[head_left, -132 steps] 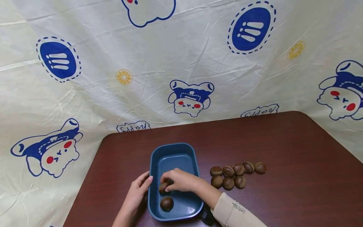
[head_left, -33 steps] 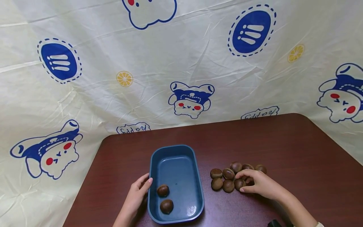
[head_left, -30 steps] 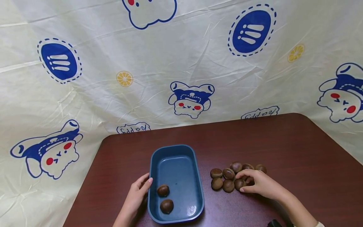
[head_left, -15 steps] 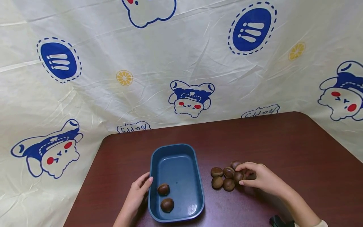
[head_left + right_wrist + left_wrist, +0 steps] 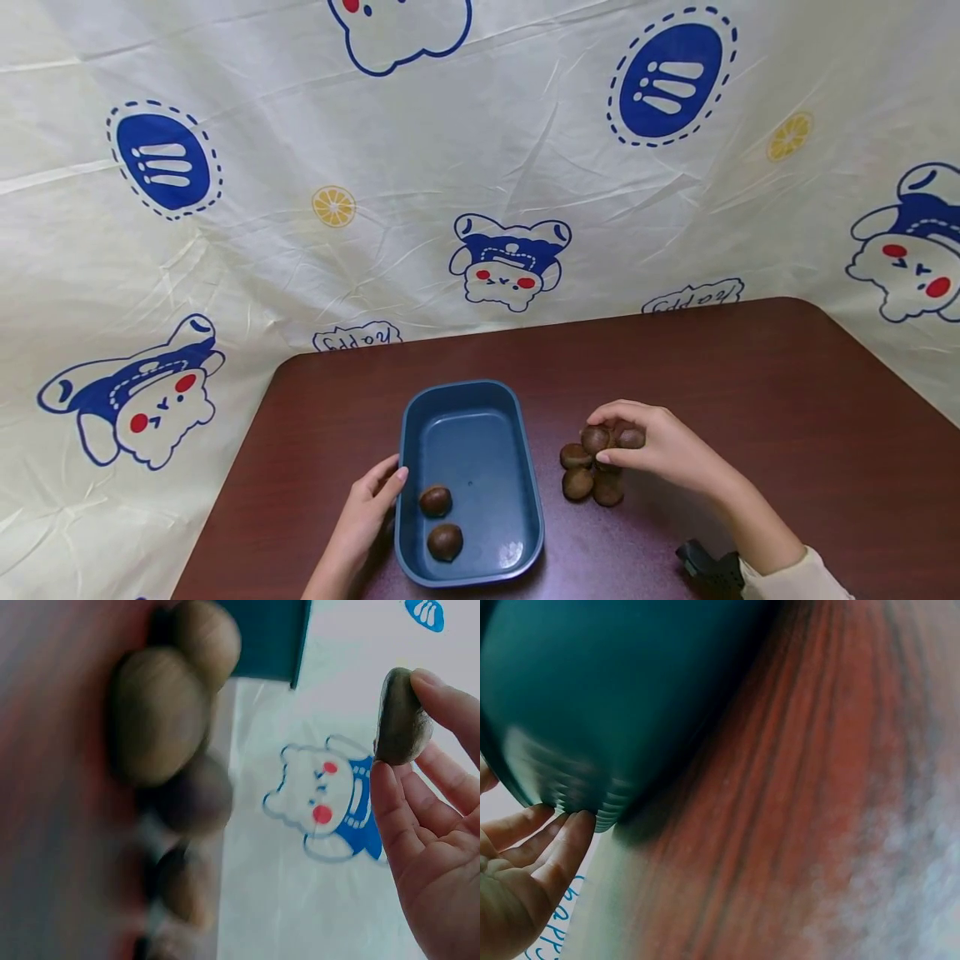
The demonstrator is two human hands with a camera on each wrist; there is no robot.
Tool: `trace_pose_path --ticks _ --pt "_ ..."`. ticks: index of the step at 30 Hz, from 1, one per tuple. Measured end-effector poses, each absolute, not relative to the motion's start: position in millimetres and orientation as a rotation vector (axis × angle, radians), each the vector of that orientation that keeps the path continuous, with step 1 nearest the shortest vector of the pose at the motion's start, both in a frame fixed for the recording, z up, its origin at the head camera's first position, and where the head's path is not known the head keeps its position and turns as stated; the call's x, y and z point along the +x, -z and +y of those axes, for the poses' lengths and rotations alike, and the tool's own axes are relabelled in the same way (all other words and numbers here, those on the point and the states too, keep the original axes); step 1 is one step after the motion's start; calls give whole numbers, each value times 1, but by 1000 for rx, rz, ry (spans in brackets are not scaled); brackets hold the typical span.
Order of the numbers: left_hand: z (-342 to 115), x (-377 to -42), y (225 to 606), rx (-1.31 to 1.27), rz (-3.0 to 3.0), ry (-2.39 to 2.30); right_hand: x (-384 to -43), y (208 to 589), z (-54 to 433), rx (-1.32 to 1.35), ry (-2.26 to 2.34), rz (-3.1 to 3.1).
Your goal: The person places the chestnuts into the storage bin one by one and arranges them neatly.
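Observation:
A blue rectangular tray [image 5: 468,433] stands on the table with two brown chestnuts, a nearer chestnut [image 5: 445,542] and a farther chestnut [image 5: 436,501], near its left side. My left hand [image 5: 365,510] holds the tray's left wall, thumb at the rim; in the left wrist view its fingertips [image 5: 581,819] press the ribbed outside. Right of the tray, my right hand [image 5: 660,443] pinches a chestnut [image 5: 403,716] between thumb and fingers, raised over the others. Below it several chestnuts [image 5: 577,484] lie in a cluster, partly hidden by the hand.
The dark red-brown table [image 5: 750,383] ends at the back in front of a white cloth [image 5: 420,167] printed with blue cartoon figures. A black wrist device [image 5: 708,567] sits by the right sleeve [image 5: 795,579].
My right hand has gone from the tray to the cluster, taken a chestnut and lifted it up and leftward. The left hand has stayed at the tray's wall.

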State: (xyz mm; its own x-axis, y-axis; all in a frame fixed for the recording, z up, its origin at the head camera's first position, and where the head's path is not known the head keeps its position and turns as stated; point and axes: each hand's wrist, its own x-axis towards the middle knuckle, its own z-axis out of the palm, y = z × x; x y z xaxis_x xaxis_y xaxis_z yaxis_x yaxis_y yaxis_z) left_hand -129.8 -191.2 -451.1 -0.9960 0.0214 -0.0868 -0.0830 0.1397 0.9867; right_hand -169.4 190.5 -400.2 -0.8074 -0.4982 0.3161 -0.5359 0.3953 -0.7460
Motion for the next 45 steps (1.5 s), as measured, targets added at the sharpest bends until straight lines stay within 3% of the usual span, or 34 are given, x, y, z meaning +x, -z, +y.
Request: trace_pose_path --ticks 11,26,45 --pt "-191 -130 452 -45 2305 -2001 -187 386 129 1097 -1505 -2553" --pt "-192 -129 451 -58 2283 -2030 -217 403 37 1244 -1648 -2607" --pt "-193 -130 451 -51 2338 -1983 -221 429 0 1414 -1551 -2875"
